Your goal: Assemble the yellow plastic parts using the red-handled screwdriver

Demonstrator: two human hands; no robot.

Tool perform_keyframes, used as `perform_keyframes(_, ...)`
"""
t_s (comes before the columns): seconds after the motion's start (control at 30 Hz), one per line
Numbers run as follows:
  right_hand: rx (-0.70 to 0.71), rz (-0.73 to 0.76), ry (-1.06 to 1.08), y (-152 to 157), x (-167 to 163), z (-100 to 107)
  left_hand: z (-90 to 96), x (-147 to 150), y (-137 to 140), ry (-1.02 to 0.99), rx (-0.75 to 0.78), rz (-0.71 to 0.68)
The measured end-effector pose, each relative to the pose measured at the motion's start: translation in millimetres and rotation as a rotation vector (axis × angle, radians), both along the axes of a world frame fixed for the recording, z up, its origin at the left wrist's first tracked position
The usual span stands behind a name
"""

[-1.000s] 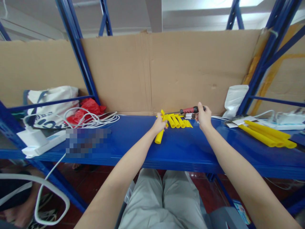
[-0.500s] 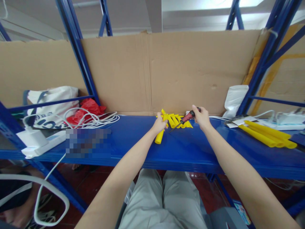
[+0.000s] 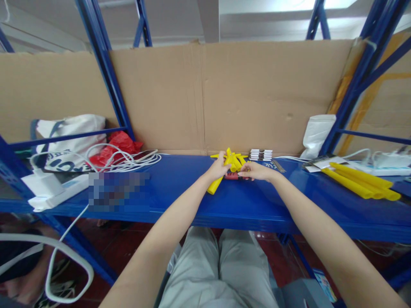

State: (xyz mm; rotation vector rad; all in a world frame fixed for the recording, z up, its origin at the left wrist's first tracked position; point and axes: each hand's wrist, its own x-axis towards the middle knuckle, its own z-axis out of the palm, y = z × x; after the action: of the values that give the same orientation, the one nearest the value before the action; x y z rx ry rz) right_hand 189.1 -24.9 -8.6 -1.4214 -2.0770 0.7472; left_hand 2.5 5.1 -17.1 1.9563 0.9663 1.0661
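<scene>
My left hand (image 3: 218, 167) is wrapped round a yellow tube (image 3: 215, 185) that slants down toward the shelf's front. The grip hides part of the tube. Close by on the right, my right hand (image 3: 256, 171) is closed at the dark end of a screwdriver (image 3: 231, 176). Its red handle lies nearly level just above the blue surface; the shaft is hidden by the left hand and tube. Behind both hands lie several yellow plastic pieces (image 3: 236, 162), partly covered by my fingers.
White packs with dark bands (image 3: 261, 155) and small metal parts (image 3: 269, 164) sit behind my right hand. Yellow tubes (image 3: 356, 182) lie on the right. White cables (image 3: 138, 160), a power strip (image 3: 64, 194) and a red bag (image 3: 117, 149) are left. Cardboard (image 3: 257, 94) stands behind.
My right hand has moved left and down with the screwdriver, whose handle is now nearly level beside my left hand. The white packs have come into view. My left hand keeps the tube.
</scene>
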Motion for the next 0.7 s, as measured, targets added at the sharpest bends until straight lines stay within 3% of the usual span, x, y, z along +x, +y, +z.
perform_keyframes(0.13, 0.231, -0.070, -0.067, 9, -8, -5, -1.0, 1, -3, 0.041, 0.039, -0.099)
perform_keyframes(0.3, 0.541, -0.137, 0.120, 11, -15, 0, -1.3, 4, -6, 0.079, 0.103, -0.132)
perform_keyframes(0.7, 0.590, -0.132, 0.169, 9, -14, 2, -0.2, 2, -9, 0.145, 0.174, -0.162)
